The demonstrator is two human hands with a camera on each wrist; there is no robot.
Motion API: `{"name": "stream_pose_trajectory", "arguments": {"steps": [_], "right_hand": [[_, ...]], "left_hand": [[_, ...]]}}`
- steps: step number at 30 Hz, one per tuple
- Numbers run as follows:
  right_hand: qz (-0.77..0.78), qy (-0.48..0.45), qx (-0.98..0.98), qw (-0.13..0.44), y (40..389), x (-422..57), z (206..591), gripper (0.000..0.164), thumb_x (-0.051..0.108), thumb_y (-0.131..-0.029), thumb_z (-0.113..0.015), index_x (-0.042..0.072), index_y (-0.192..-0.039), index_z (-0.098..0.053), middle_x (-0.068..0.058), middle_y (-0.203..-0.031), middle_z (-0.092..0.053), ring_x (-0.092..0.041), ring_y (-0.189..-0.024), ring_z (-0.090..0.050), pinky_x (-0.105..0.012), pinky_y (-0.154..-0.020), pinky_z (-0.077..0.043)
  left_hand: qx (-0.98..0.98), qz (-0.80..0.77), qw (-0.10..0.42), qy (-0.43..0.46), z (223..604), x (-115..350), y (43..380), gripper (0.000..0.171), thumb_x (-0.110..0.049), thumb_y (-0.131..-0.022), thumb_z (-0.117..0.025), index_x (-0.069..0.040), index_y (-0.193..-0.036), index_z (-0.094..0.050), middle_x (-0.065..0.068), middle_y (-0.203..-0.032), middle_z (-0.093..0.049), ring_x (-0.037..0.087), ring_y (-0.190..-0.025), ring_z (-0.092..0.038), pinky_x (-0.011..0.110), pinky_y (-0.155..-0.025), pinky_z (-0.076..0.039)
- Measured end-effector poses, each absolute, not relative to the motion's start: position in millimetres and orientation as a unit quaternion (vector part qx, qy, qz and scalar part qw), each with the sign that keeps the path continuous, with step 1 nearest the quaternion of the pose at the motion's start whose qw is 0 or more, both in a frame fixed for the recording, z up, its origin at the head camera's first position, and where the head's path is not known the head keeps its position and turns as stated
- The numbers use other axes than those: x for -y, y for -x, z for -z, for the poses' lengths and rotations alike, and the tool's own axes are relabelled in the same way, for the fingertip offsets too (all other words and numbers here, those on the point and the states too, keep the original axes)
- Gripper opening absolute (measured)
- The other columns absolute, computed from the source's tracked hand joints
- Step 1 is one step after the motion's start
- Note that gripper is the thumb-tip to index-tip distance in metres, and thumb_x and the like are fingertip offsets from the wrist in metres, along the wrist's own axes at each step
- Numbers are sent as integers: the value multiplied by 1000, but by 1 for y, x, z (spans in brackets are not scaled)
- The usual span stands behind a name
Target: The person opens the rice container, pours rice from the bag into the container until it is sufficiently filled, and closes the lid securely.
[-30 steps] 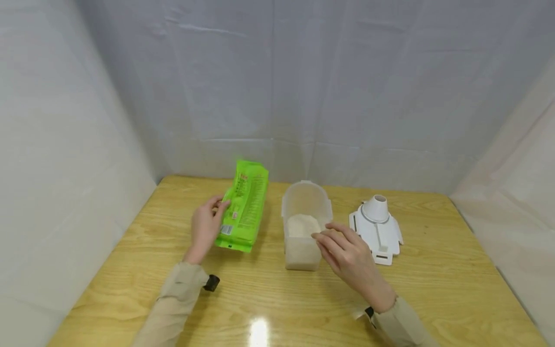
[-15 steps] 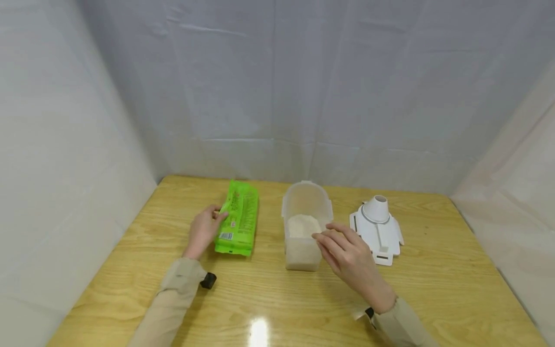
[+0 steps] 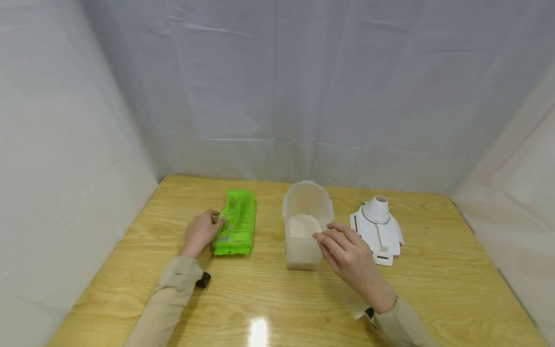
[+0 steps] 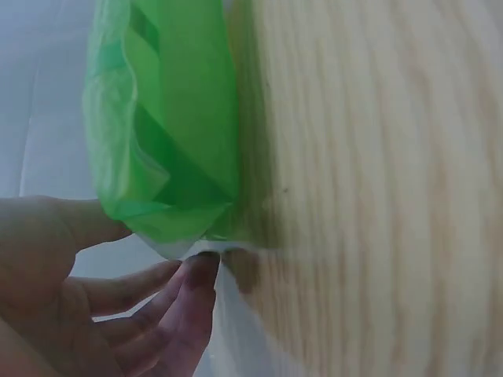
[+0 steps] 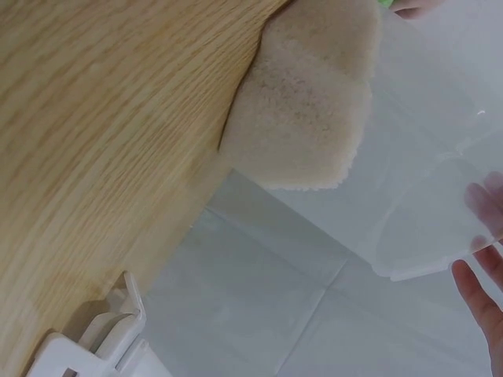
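On the left side of the table lies a bright green plastic bag (image 3: 238, 224), flat, with printing on its upper face. My left hand (image 3: 200, 233) pinches its left edge, thumb on top; in the left wrist view the fingers (image 4: 169, 314) curl below the bag's crumpled end. To the right stands a translucent plastic container (image 3: 307, 197), upright and open-topped, partly filled with rice (image 5: 302, 110). At the container's right front rim, my right hand (image 3: 350, 258) holds the wall, with fingertips showing through the plastic in the right wrist view.
A white plastic piece with a cone-shaped spout (image 3: 377, 226) lies right of the container, beyond the right hand. The wooden table (image 3: 260, 294) ends at the back against a pale sheet (image 3: 277, 96), with similar sheets at both sides.
The green bag came down from a raised, tilted position to lie flat on the table, my left hand moving slightly left and down with it. My right hand and the container stay put.
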State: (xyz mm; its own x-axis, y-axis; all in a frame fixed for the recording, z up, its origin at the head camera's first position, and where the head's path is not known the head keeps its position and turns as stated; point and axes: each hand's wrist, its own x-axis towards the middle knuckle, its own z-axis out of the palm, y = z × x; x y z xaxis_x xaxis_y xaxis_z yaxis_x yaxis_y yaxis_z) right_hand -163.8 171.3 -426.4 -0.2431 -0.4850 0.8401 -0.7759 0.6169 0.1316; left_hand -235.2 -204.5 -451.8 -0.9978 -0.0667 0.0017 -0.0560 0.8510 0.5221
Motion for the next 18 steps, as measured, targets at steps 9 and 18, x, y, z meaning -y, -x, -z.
{"name": "stream_pose_trajectory", "arguments": {"steps": [9,18], "right_hand": [[-159,-408,774,457,165,-173,428,29,22,-107,-53,5,-106,-77,-6,-95,-75,-30,-101,-68,-39,-87,-57],[-158,-411,771,460,165,-173,428,28,21,-107,-53,5,-107,-77,-6,-95,-75,-30,-101,-68,-39,-86,-57]], "left_hand": [[965,227,129,-11,438,187,227,45,-25,-101,-63,4,-135,-57,23,-119,-64,33,-92,-67,43,-68,-58],[942,231,230,84,420,152,214,37,-22,-101,-65,-3,-132,-62,18,-123,-66,33,-97,-67,41,-65,-59]]}}
